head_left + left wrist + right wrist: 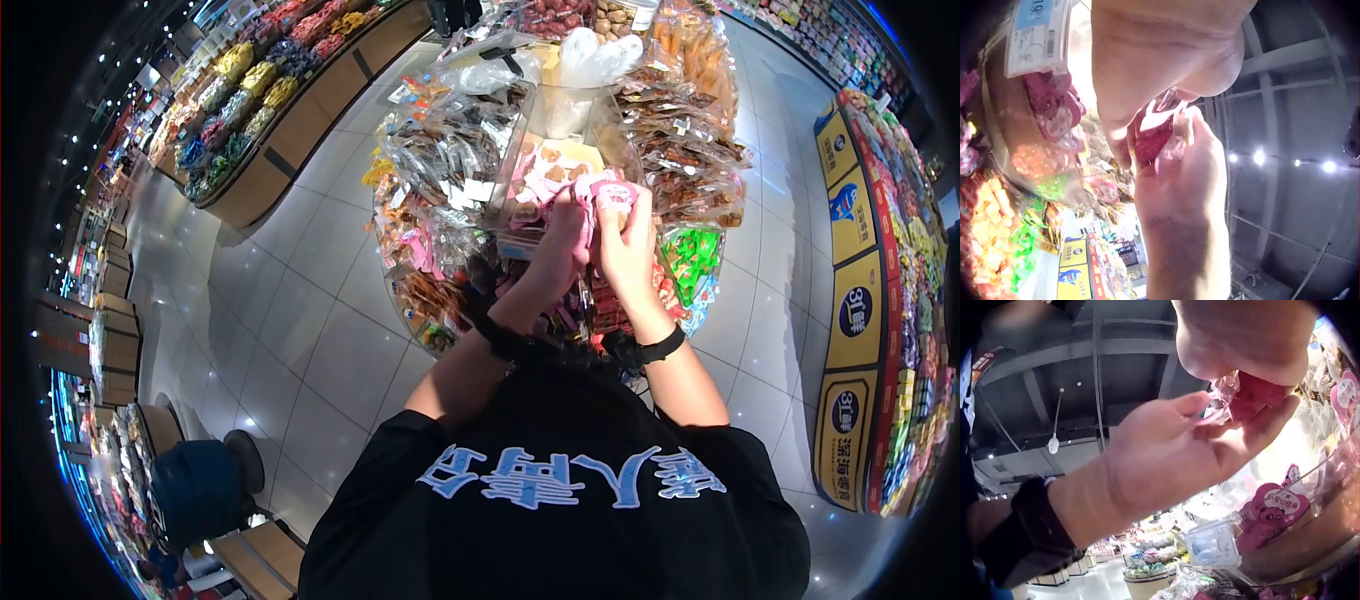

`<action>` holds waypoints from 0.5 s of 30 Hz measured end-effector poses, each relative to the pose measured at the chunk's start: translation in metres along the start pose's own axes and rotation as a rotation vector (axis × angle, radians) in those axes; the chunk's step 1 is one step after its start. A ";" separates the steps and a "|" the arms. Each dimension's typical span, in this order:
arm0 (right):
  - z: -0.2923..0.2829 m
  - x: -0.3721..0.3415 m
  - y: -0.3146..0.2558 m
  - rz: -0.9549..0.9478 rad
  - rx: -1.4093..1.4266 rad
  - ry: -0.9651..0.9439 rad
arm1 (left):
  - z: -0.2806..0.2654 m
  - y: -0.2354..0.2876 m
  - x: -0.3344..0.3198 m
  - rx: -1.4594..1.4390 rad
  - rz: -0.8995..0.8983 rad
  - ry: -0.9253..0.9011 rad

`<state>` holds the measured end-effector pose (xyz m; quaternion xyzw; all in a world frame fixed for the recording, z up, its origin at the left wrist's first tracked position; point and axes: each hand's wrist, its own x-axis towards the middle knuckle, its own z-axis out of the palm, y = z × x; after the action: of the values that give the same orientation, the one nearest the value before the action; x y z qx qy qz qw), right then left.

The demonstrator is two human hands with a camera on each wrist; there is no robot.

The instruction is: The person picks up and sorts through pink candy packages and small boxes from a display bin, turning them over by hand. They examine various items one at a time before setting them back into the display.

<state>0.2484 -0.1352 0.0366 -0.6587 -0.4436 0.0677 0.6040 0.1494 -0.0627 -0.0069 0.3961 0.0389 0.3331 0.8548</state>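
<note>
Both hands hold one pink wrapped packet (606,190) over a clear bin of pink packets (540,188). My left hand (562,250) grips its left side and my right hand (628,250) its right side. In the left wrist view, the dark pink packet (1154,140) lies between my left hand (1166,50) above and my right hand (1182,194) below. The right wrist view shows the packet (1257,397) pinched under my right hand (1244,340), with my left hand's fingers around its lower side. Some fingertips are hidden behind the wrapper.
Bagged snacks (680,150) and green packets (692,262) surround the bin on a rounded display. White plastic bags (590,60) stand behind it. A price tag (1212,545) is fixed near the bin's edge. Shelves (855,300) stand right, and a candy counter (270,130) upper left.
</note>
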 end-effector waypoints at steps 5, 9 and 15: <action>0.004 -0.002 0.015 -0.295 -0.360 0.148 | 0.020 -0.012 -0.002 0.280 0.143 0.083; -0.001 -0.004 0.011 -0.108 0.053 0.008 | 0.028 -0.004 -0.008 0.400 -0.001 0.166; -0.002 -0.017 0.017 0.023 0.195 0.045 | 0.041 -0.003 -0.025 0.407 0.025 0.158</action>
<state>0.2478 -0.1464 0.0153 -0.6033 -0.4137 0.1029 0.6741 0.1452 -0.1065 0.0140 0.5337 0.1675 0.3589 0.7472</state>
